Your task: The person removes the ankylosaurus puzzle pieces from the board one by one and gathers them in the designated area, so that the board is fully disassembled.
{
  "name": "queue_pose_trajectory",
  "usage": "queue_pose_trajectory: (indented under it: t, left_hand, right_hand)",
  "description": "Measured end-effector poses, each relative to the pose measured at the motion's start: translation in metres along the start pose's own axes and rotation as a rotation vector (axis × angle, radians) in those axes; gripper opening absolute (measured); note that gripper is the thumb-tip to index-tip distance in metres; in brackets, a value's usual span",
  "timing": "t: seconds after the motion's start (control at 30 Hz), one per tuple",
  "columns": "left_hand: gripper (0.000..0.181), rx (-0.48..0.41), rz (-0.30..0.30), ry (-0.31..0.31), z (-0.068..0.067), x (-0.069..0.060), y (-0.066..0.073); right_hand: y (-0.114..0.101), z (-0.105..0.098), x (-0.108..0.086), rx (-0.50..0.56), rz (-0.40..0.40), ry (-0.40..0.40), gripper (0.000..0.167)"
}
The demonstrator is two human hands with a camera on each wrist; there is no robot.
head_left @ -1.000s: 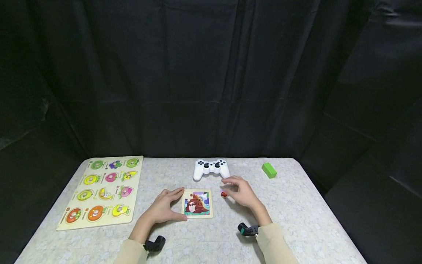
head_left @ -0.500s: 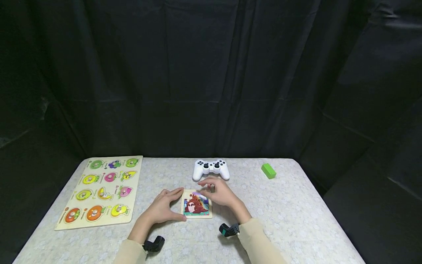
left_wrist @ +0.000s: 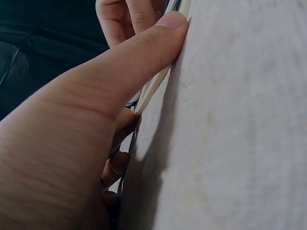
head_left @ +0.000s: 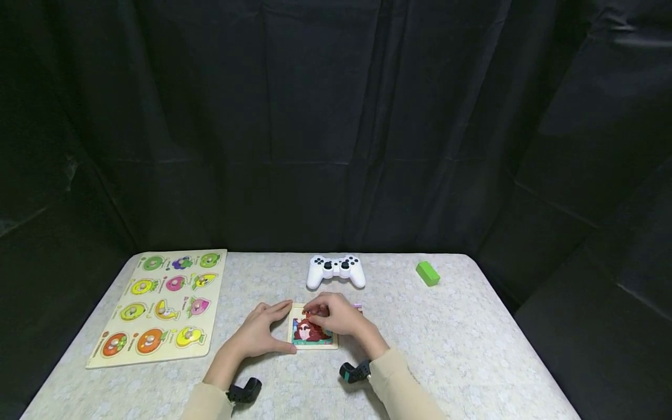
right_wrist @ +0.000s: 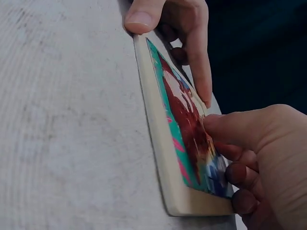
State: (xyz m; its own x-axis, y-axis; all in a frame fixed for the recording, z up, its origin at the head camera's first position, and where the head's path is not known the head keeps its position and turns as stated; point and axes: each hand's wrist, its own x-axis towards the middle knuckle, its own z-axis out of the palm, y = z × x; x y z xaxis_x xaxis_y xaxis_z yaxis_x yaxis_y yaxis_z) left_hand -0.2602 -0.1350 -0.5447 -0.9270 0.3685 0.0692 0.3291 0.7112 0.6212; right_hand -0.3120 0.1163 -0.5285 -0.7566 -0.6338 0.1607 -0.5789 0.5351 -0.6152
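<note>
Puzzle (head_left: pixel 311 333) looks red-brown and teal inside its pale frame (right_wrist: pixel 156 124).

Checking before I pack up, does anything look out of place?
Perhaps one thing: a small purple bit, partly hidden by the right hand, shows outside the puzzle frame, so it may be a loose piece. Nothing looks spilled or damaged.

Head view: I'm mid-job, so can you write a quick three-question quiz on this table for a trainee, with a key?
1. Which hand touches the left side of the small framed puzzle?
2. True or false: the green block lies to the right of the white game controller.
3. How many large fruit shapes are on the big board?

Key:
1. The left hand.
2. True.
3. Twelve, in four rows of three.
</note>
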Motion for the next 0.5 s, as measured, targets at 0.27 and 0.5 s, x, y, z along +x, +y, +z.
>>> queue_pose_trajectory:
  t: [0.27,0.5]
  left_hand:
    - [0.11,0.016,0.028,0.012,-0.0001,-0.0015,-0.0007]
    - [0.11,0.016,0.033,0.011,0.0,-0.0006,-0.0008]
  right_hand:
    - [-0.0005,0.0047,-0.0026,-0.01,-0.002,0.004,0.023]
    - [-0.0021,0.0044,-0.0016,-0.011,0.009,-0.007,0.023]
